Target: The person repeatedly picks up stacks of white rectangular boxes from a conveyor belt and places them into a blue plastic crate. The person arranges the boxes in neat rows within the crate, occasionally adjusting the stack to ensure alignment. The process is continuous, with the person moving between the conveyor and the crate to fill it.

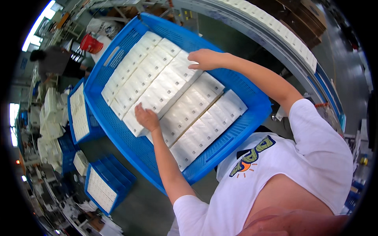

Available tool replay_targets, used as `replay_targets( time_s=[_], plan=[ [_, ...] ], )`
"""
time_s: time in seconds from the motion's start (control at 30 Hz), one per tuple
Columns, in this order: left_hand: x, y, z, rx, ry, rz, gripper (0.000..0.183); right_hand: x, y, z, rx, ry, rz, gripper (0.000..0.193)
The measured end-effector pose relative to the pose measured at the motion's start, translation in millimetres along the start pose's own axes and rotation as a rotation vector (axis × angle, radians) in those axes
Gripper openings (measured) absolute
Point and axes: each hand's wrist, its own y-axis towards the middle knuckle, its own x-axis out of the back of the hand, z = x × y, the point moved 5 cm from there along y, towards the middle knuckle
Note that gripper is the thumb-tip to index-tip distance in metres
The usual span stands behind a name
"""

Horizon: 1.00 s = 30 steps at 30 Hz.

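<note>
A large blue basket (236,131) is in front of me, with rows of white soft packs (143,72) in it, each pack marked with a small dark square. The middle row (161,90) stands higher than the two rows nearer me, its side face showing. My left hand (146,117) rests on that row towards its near left end, fingers apart. At the row's far right end is my right hand (206,59), thumb and fingers apart against the packs. Neither hand is visibly closed round a pack.
More blue baskets of white packs (101,188) stand on the floor at left. A conveyor line (271,25) carrying white items runs along the far right. A red bucket (91,43) sits beyond the basket, and another person (57,61) is at far left.
</note>
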Motion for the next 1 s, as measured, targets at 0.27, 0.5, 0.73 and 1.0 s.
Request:
replay_targets(
  time_s=[0.27,0.5,0.73,1.0],
  plan=[
    [-18.0,53.0,-258.0,-0.262,-0.433,0.063,0.031,80.9,-236.8,-100.9,-0.100,-0.157,-0.417,0.031],
    [-51.8,70.6,-543.3,-0.405,-0.731,0.367,0.027,120.3,-539.2,-287.2,-0.855,0.244,-0.821,0.036],
    [-247.2,72.5,-677.3,-0.719,-0.258,0.494,0.035,109.8,-704.7,-398.6,-1.059,0.227,-1.110,0.035],
    [-319.6,110.4,-746.7,-0.537,0.310,0.708,0.040,102.0,-736.9,-422.0,-1.189,0.267,-1.022,0.035]
  ],
)
